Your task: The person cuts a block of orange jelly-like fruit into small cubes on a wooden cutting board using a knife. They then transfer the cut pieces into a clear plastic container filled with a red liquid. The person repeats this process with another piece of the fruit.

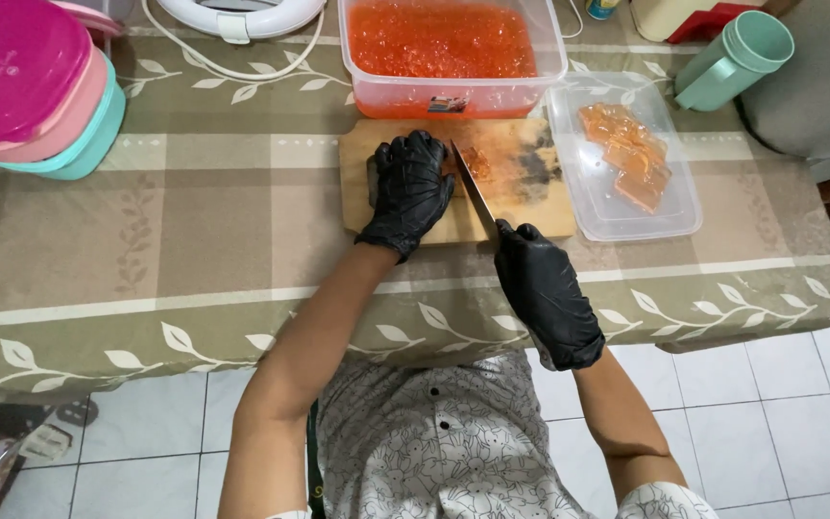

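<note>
Left hand [408, 188], black glove, fingers curled down, pressing orange jelly piece [474, 161] onto wooden cutting board [530, 207]. Right hand [543, 288], black glove, clenched around knife [475, 190] handle; blade angled up-left, edge on jelly just beside left fingertips. Beyond hands: clear tub [453, 91] of orange cubes. Right of board: shallow clear tray [660, 221] with cut slabs.

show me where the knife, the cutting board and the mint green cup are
knife [474, 188], head view, middle of the blade.
cutting board [530, 216], head view, bare wood by its right edge.
mint green cup [734, 58], head view, its side.
</note>
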